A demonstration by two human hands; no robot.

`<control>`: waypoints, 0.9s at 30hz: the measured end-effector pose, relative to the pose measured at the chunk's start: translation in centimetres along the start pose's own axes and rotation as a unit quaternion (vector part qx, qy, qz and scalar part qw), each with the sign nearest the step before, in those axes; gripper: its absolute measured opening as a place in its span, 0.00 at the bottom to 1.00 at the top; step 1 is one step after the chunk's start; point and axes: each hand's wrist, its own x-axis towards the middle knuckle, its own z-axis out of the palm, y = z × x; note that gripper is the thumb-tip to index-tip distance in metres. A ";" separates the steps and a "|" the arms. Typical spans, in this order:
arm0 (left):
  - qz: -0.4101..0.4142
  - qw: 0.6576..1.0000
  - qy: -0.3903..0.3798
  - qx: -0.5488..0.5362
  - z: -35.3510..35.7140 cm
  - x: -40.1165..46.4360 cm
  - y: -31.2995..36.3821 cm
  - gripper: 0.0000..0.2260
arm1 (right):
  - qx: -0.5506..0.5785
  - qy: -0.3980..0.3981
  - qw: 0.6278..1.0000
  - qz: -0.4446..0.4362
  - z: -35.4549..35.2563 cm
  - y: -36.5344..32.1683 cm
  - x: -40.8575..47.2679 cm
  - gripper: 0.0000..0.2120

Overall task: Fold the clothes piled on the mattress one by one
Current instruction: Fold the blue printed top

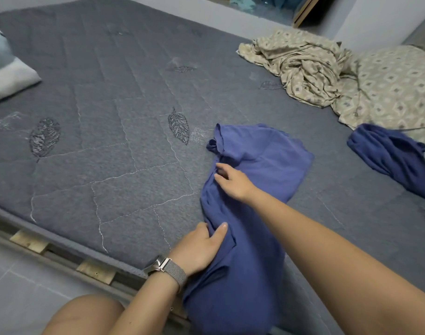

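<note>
Both hands on rumpled blue garment point(252, 189).

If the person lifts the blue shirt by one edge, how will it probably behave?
The blue shirt will probably hang limp, since it already lies in soft wrinkles. It looks thin, so likely light. On the quilted mattress it would probably bunch up instead of sliding when the left hand pushes it.

Silver mesh-band watch point(166, 267), bare forearms
</note>
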 end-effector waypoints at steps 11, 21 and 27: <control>0.013 0.990 0.078 -0.120 -1.3 1.7 -2.2 0.10 | -0.145 -0.089 0.984 -0.059 2.7 3.7 -12.9 0.31; -0.137 0.973 0.180 0.042 -4.7 -0.6 -8.3 0.15 | -0.222 -0.128 0.967 -0.003 1.0 5.5 -18.7 0.30; -0.079 0.982 0.162 -0.064 -4.2 -3.3 -7.6 0.26 | 0.116 0.298 0.924 0.208 4.4 4.4 -21.4 0.36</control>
